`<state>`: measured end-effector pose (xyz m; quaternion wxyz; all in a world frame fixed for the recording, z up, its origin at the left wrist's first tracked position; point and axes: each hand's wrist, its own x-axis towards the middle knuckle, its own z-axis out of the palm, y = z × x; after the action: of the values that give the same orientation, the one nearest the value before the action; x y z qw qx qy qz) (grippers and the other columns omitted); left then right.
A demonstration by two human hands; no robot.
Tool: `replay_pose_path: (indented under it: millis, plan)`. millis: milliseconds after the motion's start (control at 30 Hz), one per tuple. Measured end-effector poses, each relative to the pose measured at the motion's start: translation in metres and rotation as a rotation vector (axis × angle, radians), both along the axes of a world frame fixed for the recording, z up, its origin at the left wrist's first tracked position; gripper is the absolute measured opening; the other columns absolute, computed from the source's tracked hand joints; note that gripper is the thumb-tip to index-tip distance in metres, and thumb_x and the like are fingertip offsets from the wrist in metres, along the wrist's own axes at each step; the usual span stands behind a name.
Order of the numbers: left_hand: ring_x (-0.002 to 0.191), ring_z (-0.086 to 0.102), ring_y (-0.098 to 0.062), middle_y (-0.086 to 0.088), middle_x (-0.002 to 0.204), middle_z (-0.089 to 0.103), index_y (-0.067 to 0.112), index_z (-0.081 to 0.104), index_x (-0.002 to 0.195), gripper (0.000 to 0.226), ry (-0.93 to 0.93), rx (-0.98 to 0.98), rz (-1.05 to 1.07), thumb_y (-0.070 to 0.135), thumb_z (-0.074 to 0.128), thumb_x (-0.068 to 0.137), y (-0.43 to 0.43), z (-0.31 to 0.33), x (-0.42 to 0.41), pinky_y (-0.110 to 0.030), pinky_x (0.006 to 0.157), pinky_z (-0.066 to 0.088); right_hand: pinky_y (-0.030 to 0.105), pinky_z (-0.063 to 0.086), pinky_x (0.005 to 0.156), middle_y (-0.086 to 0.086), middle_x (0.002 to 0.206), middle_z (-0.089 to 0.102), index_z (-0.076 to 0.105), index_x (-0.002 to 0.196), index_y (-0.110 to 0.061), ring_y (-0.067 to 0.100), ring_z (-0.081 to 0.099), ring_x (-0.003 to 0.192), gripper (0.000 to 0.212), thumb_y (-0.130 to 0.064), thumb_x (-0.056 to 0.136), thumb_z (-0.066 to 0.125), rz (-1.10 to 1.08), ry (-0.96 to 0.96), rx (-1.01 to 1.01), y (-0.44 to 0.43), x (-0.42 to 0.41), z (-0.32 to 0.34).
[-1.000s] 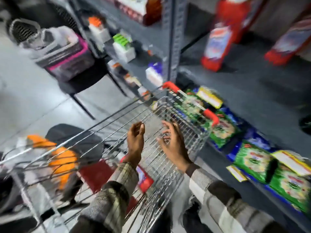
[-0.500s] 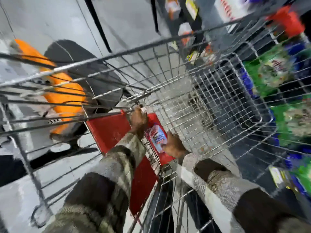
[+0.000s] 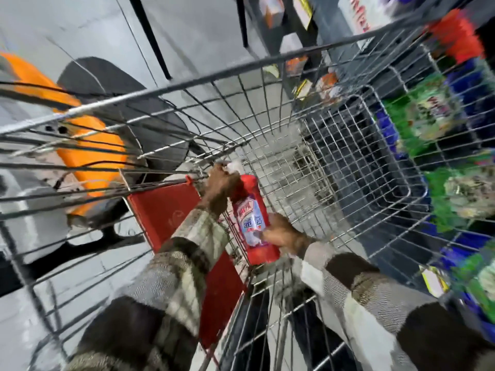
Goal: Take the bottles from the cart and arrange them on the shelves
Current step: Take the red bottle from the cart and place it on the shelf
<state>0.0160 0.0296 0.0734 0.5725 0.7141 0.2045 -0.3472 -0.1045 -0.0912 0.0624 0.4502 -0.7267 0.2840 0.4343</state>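
Note:
A red bottle [image 3: 250, 218] with a white and blue label and a white cap is held inside the wire cart [image 3: 308, 162], near its near-left corner. My left hand [image 3: 218, 190] grips the bottle's neck just below the cap. My right hand [image 3: 281, 234] holds the lower part of the bottle from the right. The bottle stands tilted, cap pointing away from me. The rest of the cart's basket floor looks bare.
A red flap [image 3: 171, 210] hangs at the cart's near end. Shelves [image 3: 334, 52] with green and blue packets [image 3: 428, 111] stand to the right. An orange and black object [image 3: 88, 145] lies on the grey floor to the left.
Both hands went down into the cart and closed on the red bottle. In the last half second the bottle has risen a little and stands more upright.

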Motion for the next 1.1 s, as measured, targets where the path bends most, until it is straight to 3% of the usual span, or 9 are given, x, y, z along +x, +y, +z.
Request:
replay_pose_path:
  millis: [67,133,167,233,300,433,600,900,1100]
  plan:
    - [0.064,0.060,-0.018,-0.005,0.076,0.063,0.009,0.059,0.107,0.041,-0.027,0.065,0.004,0.026,0.068,0.071,-0.011,0.030,0.009,-0.020,0.052,0.046,0.030,0.059,0.089,0.016,0.116,0.068,0.058,0.127,0.003,0.016,0.068,0.090,0.037,-0.001,0.090,0.061,-0.030,0.019,0.186,-0.016,0.007,0.038]
    - [0.050,0.058,-0.006,0.000,0.074,0.060,0.007,0.058,0.117,0.042,0.011,0.043,0.035,0.022,0.069,0.080,-0.020,0.069,0.011,-0.016,0.045,0.044,0.008,0.053,0.059,0.000,0.096,0.064,0.054,0.128,-0.004,-0.005,0.066,0.069,0.033,-0.003,0.096,0.054,0.011,0.044,0.307,-0.030,0.014,0.083]
    - [0.042,0.054,-0.001,0.002,0.073,0.058,0.010,0.055,0.119,0.037,0.030,0.013,0.067,0.014,0.068,0.085,-0.023,0.088,0.010,-0.015,0.040,0.044,0.011,0.054,0.059,-0.005,0.096,0.064,0.056,0.125,-0.011,-0.006,0.068,0.072,0.029,-0.010,0.096,0.057,0.010,0.039,0.326,-0.037,0.014,0.104]
    - [0.036,0.052,0.003,0.003,0.074,0.058,0.015,0.055,0.117,0.034,-0.007,-0.043,0.099,0.007,0.069,0.087,-0.032,0.136,0.007,-0.015,0.037,0.044,0.037,0.059,0.088,0.002,0.114,0.071,0.064,0.112,-0.021,0.016,0.070,0.102,0.020,-0.023,0.092,0.064,0.006,0.001,0.312,-0.050,0.008,0.147]
    - [0.039,0.054,0.004,0.006,0.072,0.061,0.019,0.058,0.109,0.032,-0.096,-0.088,0.089,0.008,0.073,0.083,-0.042,0.184,0.006,-0.016,0.042,0.046,0.048,0.049,0.105,0.008,0.125,0.068,0.066,0.108,-0.022,0.026,0.064,0.116,0.018,-0.015,0.091,0.065,-0.104,-0.071,0.326,-0.061,-0.002,0.188]
    - [0.051,0.061,0.001,0.006,0.075,0.067,0.020,0.064,0.104,0.026,-0.243,-0.203,0.013,0.009,0.074,0.082,-0.067,0.299,0.002,-0.018,0.048,0.051,0.030,0.053,0.087,-0.017,0.101,0.073,0.065,0.101,-0.028,0.005,0.069,0.098,0.014,-0.024,0.088,0.067,-0.296,-0.243,0.329,-0.087,-0.026,0.285]
    - [0.058,0.062,-0.003,-0.002,0.086,0.071,0.016,0.068,0.110,0.032,-0.448,-0.259,-0.026,0.027,0.077,0.082,-0.110,0.395,-0.005,-0.018,0.052,0.052,0.021,0.057,0.079,-0.015,0.086,0.079,0.072,0.092,-0.022,0.002,0.073,0.082,0.023,-0.030,0.070,0.069,-0.470,-0.526,0.364,-0.117,-0.050,0.368]
    - [0.056,0.061,-0.005,0.001,0.070,0.069,0.005,0.074,0.097,0.024,-0.503,-0.339,-0.205,0.025,0.074,0.084,-0.202,0.418,-0.042,-0.015,0.052,0.048,0.018,0.057,0.076,-0.012,0.090,0.078,0.072,0.098,-0.019,0.004,0.072,0.083,0.014,-0.011,0.089,0.066,-0.749,-0.680,0.284,-0.173,-0.093,0.374]
    - [0.084,0.065,-0.017,-0.021,0.103,0.073,-0.006,0.065,0.118,0.035,-0.606,-0.566,-0.491,0.005,0.071,0.085,-0.293,0.421,-0.076,-0.025,0.077,0.057,0.046,0.056,0.093,0.001,0.104,0.076,0.069,0.101,-0.020,0.022,0.071,0.095,0.027,-0.029,0.075,0.067,-0.922,-0.860,-0.126,-0.236,-0.115,0.360]
